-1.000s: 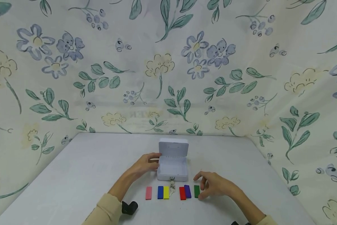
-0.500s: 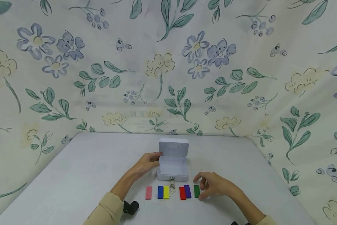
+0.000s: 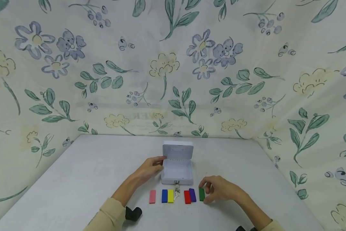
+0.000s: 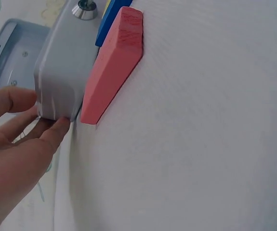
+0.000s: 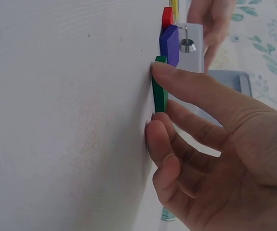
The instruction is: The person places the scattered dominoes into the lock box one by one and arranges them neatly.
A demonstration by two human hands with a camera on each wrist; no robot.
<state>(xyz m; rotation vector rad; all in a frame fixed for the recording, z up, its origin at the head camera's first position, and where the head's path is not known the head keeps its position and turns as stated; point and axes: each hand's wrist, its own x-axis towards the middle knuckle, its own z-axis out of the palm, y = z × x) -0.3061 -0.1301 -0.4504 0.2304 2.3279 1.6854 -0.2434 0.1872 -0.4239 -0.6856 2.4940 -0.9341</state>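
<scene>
A pale grey metal cash box (image 3: 177,181) stands with its lid (image 3: 177,151) raised; a bunch of keys (image 3: 177,190) hangs from its front lock (image 4: 85,8). My left hand (image 3: 148,168) rests thumb and fingertips against the box's left side. In front, my right hand (image 3: 220,188) pinches a flat green block (image 5: 159,91) between thumb and index finger at its two ends, at table height. Left of it lie a purple block (image 3: 192,195) and a red block (image 3: 187,197), touching. Beyond the keys are a yellow block (image 3: 170,196), a blue block (image 3: 164,196) and a pink block (image 4: 116,62).
The white table (image 3: 103,166) carries the box and blocks. Behind and at the sides hangs a floral cloth (image 3: 138,96). A black wrist device (image 3: 133,214) sits at the left cuff (image 3: 110,211).
The green block has shifted very slightly away from me between the right thumb and index finger. My left hand stays at the box's side. The head view has tilted slightly.
</scene>
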